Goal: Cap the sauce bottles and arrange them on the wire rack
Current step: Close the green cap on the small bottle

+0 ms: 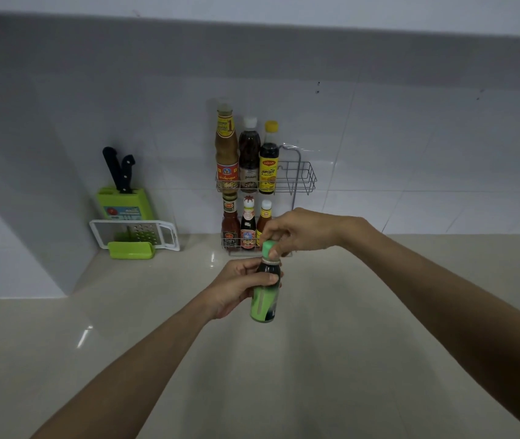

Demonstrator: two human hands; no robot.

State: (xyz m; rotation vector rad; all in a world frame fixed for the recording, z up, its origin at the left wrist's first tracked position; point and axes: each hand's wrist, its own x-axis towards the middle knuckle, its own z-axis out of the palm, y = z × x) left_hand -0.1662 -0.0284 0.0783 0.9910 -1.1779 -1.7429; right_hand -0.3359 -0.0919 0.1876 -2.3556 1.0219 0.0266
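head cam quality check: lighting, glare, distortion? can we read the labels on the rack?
Head view: dim, flat light with a bluish cast; small glare streaks on the countertop; wide-angle bowing along the top wall edge. The green-capped bottle held by the left hand and right hand is slightly soft. Labels on the wire rack show colours, but the text is mostly unreadable.
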